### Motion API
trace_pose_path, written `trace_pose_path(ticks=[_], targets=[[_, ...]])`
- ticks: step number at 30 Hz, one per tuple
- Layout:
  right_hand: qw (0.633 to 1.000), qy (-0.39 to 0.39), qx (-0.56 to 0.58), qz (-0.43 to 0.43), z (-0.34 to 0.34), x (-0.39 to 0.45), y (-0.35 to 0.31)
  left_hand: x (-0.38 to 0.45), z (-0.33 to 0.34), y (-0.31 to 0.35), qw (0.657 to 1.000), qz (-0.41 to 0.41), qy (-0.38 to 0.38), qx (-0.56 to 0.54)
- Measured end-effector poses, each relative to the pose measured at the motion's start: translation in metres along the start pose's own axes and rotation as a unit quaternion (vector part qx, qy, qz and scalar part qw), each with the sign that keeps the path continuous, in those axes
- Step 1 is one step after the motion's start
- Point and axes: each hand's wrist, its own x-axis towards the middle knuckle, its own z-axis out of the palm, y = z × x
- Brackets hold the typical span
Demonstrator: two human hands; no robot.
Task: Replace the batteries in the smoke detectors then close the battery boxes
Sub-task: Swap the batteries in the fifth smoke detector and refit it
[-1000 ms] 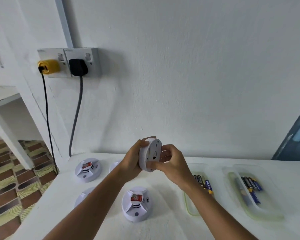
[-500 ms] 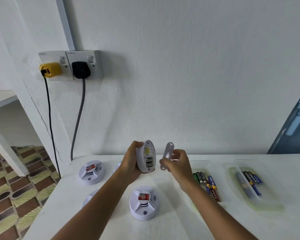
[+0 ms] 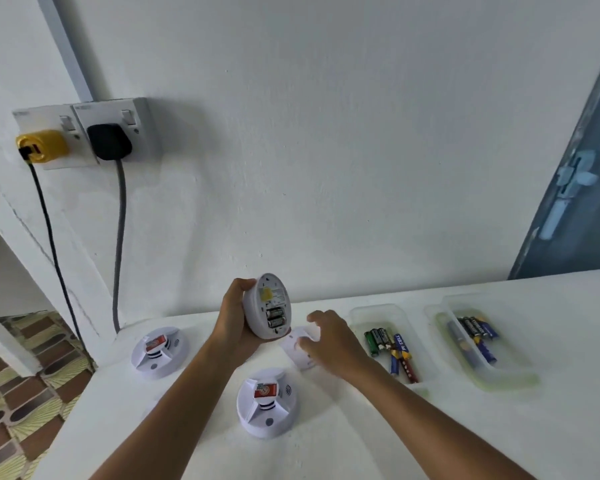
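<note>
Half a second ago the right hand [image 3: 333, 344] held the round white cover plate [image 3: 298, 350] up in the air beside the detector; now that hand has come down to the white table [image 3: 326, 445], and the plate lies flat there under its loosely bent fingertips, which rest on or just over it; whether they pinch it cannot be told. The left hand [image 3: 234, 323] has not changed its grasp: fingers and thumb wrap the rim of the held smoke detector [image 3: 269, 306], a smooth white plastic disc tipped on edge so its open back faces right. In that back sit two dark cylindrical batteries [image 3: 275, 317], one above the other, below a yellow label. Just below the left wrist stands a second detector [image 3: 266, 405], domed, ribbed, with a red sticker on top; a third detector [image 3: 160, 351] of the same kind lies to the left of the forearm. To the right of the right hand a clear, soft-edged plastic tray [image 3: 378, 311] holds green, blue and red batteries, and beyond it a second clear tray [image 3: 499, 372] holds dark blue ones.
</note>
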Motion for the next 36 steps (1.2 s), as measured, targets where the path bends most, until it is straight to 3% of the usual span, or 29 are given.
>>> trace_pose_path(ticks=[4,10,18,22,30,36], targets=[[0.996,0.002,0.085,-0.019,-0.063,-0.009,0.018,0.011,0.050,-0.019,1.000,0.020,-0.010,-0.008],[0.985,-0.011,0.172,-0.015,-0.178,-0.036,0.099,0.033,0.163,-0.083,0.999,0.016,-0.031,-0.016],[0.958,0.029,0.284,0.018,-0.227,-0.061,0.185,0.045,0.278,-0.161,0.996,0.066,-0.055,-0.021],[0.943,0.065,0.326,0.027,-0.232,-0.059,0.199,0.045,0.299,-0.173,0.993,0.110,-0.036,-0.019],[0.903,0.044,0.423,0.054,-0.231,-0.046,0.196,0.040,0.306,-0.183,0.987,0.159,0.009,0.021],[0.868,0.074,0.487,0.064,-0.227,-0.043,0.194,0.041,0.293,-0.182,0.963,0.222,0.059,0.138]])
